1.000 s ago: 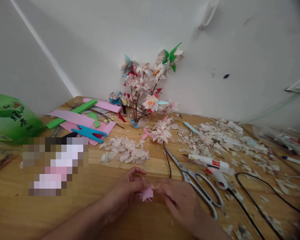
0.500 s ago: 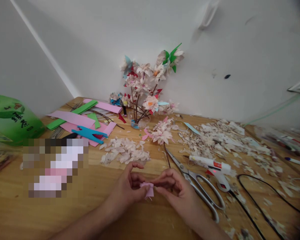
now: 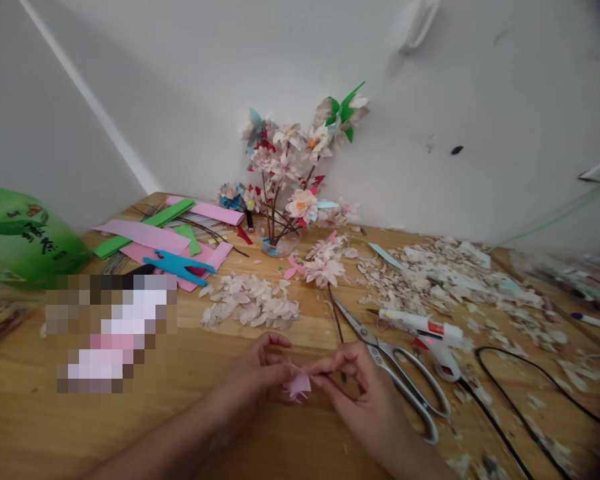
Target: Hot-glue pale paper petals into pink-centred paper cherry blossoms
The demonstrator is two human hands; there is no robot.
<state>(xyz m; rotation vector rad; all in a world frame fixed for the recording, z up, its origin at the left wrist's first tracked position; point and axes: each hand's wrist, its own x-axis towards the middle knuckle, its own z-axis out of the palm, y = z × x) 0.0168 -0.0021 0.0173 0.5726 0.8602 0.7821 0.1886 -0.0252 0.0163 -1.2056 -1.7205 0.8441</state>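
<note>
Hands (image 3: 260, 370) around paper flower (image 3: 297, 385), scissors (image 3: 375, 353) to the right, petal pile (image 3: 250, 301) behind

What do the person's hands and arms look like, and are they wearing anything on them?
The left hand and right hand are bare, with no gloves, and no ring shows. The left forearm and right forearm are bare too: no sleeve, watch or bracelet is in view.

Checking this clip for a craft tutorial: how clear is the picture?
In the head view, light is soft, without hard glare; the left hand and right hand look fairly sharp; the pen at far right blurs; the wide lens bends the wooden table's edges; a pixelated block hides part of the table.
</note>
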